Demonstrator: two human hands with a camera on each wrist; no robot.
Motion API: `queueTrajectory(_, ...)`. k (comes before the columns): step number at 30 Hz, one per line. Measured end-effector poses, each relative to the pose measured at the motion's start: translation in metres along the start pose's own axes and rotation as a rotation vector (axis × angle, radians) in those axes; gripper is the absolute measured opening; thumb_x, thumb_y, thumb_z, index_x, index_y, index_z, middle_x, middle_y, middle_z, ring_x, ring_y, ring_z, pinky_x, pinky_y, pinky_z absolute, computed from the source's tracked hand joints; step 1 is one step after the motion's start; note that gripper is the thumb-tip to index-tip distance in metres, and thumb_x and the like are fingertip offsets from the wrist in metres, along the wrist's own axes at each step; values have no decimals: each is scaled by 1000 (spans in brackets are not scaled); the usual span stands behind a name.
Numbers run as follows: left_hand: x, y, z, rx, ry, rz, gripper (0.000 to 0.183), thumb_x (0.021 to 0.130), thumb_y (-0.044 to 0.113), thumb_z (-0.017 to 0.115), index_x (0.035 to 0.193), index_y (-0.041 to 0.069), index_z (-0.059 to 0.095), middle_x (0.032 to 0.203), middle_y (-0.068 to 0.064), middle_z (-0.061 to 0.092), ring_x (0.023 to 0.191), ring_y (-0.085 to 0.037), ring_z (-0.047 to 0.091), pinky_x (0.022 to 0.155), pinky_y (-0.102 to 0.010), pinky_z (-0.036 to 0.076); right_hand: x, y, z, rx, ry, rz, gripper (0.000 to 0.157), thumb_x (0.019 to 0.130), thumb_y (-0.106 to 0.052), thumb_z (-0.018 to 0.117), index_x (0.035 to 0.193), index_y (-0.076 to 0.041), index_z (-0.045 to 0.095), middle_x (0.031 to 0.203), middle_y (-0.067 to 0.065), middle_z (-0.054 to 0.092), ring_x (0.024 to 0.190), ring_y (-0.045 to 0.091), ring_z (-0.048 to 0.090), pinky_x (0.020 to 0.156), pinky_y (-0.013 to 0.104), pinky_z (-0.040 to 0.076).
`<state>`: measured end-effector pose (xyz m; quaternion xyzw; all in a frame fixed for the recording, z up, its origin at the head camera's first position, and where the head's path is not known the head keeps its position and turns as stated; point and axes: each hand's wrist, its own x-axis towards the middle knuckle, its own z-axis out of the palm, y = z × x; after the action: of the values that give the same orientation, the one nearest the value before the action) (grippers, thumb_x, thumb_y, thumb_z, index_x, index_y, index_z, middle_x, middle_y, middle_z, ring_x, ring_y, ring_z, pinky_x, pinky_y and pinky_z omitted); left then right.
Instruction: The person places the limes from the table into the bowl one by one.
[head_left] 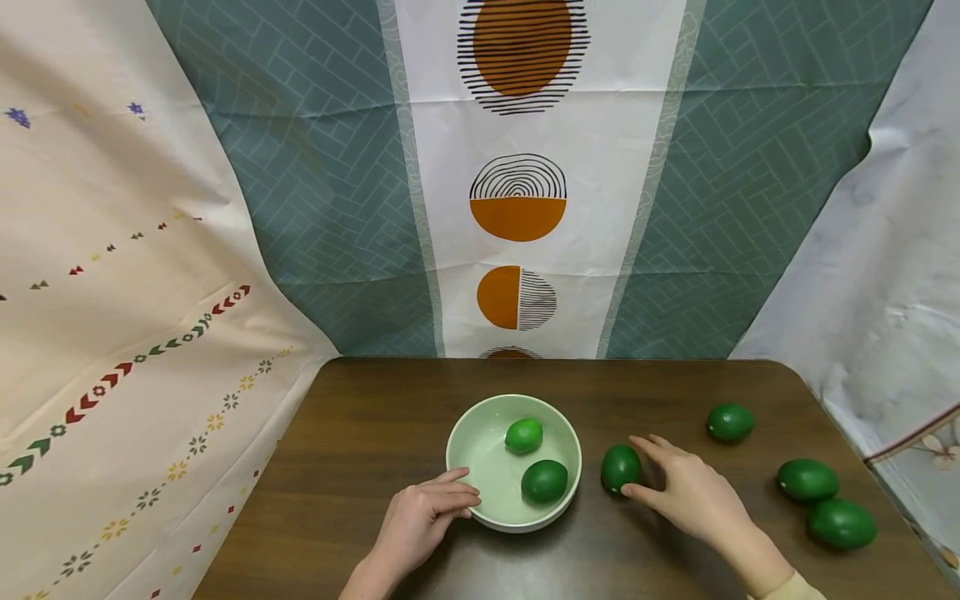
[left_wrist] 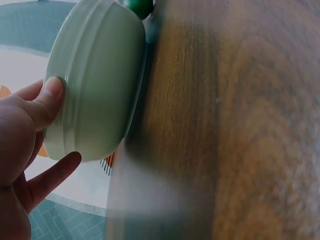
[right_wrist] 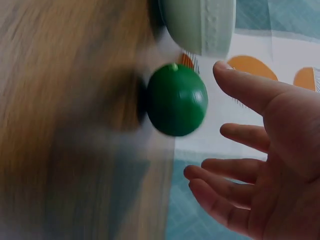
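Note:
A pale green bowl [head_left: 483, 454] stands near the table's middle. Inside lie a small bright green lime [head_left: 523, 435] and a larger dark green one [head_left: 544, 482]. My left hand [head_left: 426, 512] grips the bowl's near left rim; the left wrist view shows the thumb on the bowl's outer wall [left_wrist: 102, 85]. Just right of the bowl, another dark green lime [head_left: 620, 468] rests on the table. My right hand [head_left: 693, 487] reaches beside it with thumb and fingers spread. In the right wrist view a gap shows between that lime [right_wrist: 176, 100] and the fingertips.
Toward the right side of the wooden table [head_left: 360, 417] lie three more dark green limes: one farther back [head_left: 730, 422], and a pair close together, one [head_left: 807, 480] behind the other [head_left: 842, 523]. Patterned cloth [head_left: 517, 133] hangs behind the table and along both sides.

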<state>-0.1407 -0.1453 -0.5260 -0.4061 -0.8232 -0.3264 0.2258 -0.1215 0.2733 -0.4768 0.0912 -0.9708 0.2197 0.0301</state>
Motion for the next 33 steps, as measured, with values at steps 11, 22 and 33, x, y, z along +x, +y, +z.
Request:
queueTrajectory(11,0,1,-3,41,-22,-1,28,81,3,91,105,17,87,110,14,79,117,-22,75,93,-23,61,14,-21,19,-15,-32,3,75,83,-40,92,148,-13,65,150,29,57,119,51,67,74,65,61)
queueTrajectory(22,-1,2,-3,54,-29,-5,28,81,5,91,106,17,87,111,11,80,117,-22,75,90,-25,62,19,-21,24,-45,-40,26,72,82,-28,94,145,-7,66,139,25,66,115,46,70,75,62,61)
queueTrajectory(33,-1,1,-3,49,-22,3,29,81,6,91,107,17,87,114,13,79,117,-22,75,89,-24,62,22,-22,26,-50,-36,36,76,79,-30,96,144,-4,66,138,28,66,114,48,70,76,63,61)
